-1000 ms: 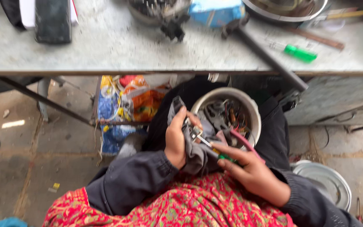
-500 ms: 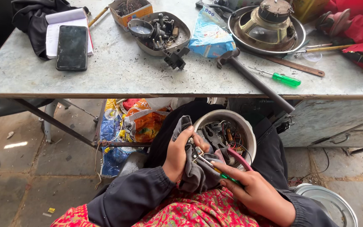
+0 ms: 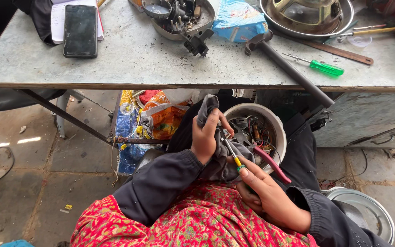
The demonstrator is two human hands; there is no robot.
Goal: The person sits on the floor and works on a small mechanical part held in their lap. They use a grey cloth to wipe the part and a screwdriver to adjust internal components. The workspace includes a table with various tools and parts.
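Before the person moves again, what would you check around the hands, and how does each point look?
1. Left hand grips the grey cloth: ok.
2. Right hand holds the thin yellow-and-green-handled screwdriver: ok.
3. Red-handled pliers secure: cannot tell; they lie over the bowl's edge by the right hand.
4. Round white appliance housing with exposed wires steady on the lap: ok, upright.
5. Screwdriver tip contact: cannot tell, hidden by cloth and fingers.
6. Long dark metal rod overhanging the table edge above the lap: not ok.
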